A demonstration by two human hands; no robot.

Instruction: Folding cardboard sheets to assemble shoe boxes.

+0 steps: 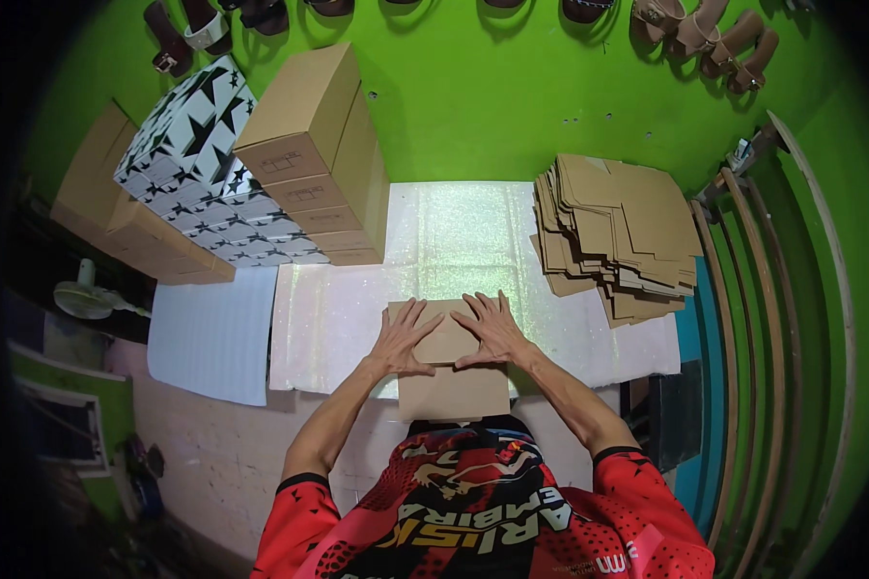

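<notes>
A brown cardboard box piece (pixel 453 392) lies at the near edge of the table, with a fold line across it and its lower panel reaching toward my body. My left hand (pixel 405 338) rests on its left side, fingers spread and pointing away from me. On the right side, my right hand (pixel 493 333) presses down in the same way, its fingers fanned out. Both thumbs point inward, close to the fold. Neither hand is wrapped around anything.
A sparkly pale sheet covers the table (pixel 338 333). Flat cardboard blanks (pixel 628 227) are piled at the right. Brown boxes (pixel 304 125) and star-patterned boxes (pixel 198 145) stand stacked at the left. Sandals (pixel 695 29) hang on the green wall. Wooden rails (pixel 753 251) stand far right.
</notes>
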